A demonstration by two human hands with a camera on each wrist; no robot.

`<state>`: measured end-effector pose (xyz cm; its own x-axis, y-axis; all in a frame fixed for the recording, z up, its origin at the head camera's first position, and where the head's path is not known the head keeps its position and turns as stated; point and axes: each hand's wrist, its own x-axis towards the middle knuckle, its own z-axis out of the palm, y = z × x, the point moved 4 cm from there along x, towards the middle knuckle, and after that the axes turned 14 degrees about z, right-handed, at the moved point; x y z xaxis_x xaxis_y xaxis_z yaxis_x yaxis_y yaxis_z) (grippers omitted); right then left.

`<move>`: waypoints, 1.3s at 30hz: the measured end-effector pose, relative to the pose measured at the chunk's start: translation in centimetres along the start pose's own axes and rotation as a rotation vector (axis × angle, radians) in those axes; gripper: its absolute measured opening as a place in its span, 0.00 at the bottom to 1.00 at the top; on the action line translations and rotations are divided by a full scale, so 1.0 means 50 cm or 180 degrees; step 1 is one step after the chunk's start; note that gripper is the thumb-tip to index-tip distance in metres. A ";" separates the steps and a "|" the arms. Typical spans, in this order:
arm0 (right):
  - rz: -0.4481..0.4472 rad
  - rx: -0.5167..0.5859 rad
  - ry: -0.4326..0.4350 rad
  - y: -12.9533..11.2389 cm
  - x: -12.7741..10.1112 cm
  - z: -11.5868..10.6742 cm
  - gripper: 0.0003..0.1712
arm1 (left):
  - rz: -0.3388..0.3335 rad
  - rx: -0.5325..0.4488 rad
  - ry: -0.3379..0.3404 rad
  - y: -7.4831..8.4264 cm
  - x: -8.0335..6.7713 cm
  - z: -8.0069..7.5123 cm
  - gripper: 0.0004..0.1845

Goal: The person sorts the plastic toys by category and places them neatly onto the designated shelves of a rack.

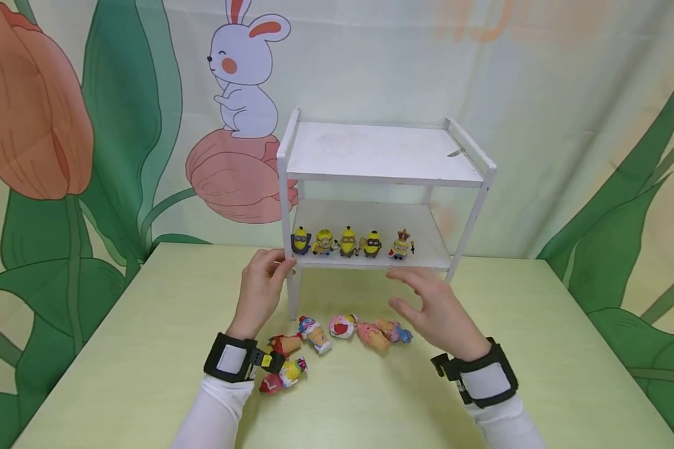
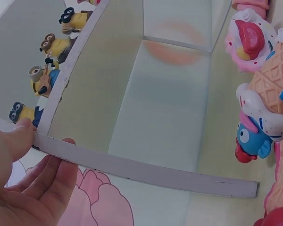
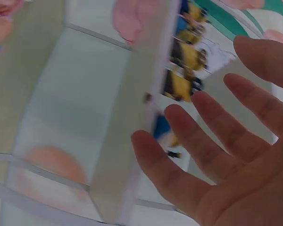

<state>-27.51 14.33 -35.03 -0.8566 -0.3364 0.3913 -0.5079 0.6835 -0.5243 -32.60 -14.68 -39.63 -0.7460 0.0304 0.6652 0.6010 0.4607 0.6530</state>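
Note:
A white two-tier shelf (image 1: 382, 153) stands on the yellow-green table (image 1: 146, 324). Several yellow minion figures (image 1: 348, 242) line the front of its lower board. My left hand (image 1: 278, 262) pinches the shelf's front left post (image 2: 155, 172) between thumb and fingers at lower-board height, beside the leftmost minion (image 2: 21, 112). My right hand (image 1: 410, 290) hovers open with spread fingers just in front of the lower board's edge (image 3: 141, 117), near the rightmost minion (image 1: 401, 244); no contact shows. Several ice-cream toys (image 1: 342, 327) lie on the table between my wrists.
The shelf's top board is bare apart from a small mark near its right rail (image 1: 456, 151). Two more ice-cream toys (image 1: 283, 373) lie by my left wrist. A fabric backdrop with a rabbit (image 1: 244, 68) and tulips hangs behind the table.

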 end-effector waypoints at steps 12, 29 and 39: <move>0.0264 -0.0392 -0.0297 0.109 -0.042 0.076 0.20 | 0.0033 -0.0027 0.0023 0.003 0.004 0.002 0.13; 0.0693 -0.0221 -0.0749 0.183 -0.055 0.145 0.24 | 0.0027 -0.0019 0.0016 -0.002 0.001 0.000 0.13; 0.0723 -0.0201 -0.0744 0.192 -0.056 0.153 0.25 | -0.0001 0.0002 0.0003 -0.003 0.001 0.002 0.13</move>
<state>-30.69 16.87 -46.93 -0.9488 -0.3053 0.0818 -0.3011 0.7944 -0.5275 -32.73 -14.67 -39.72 -0.7459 0.0295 0.6654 0.6007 0.4613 0.6529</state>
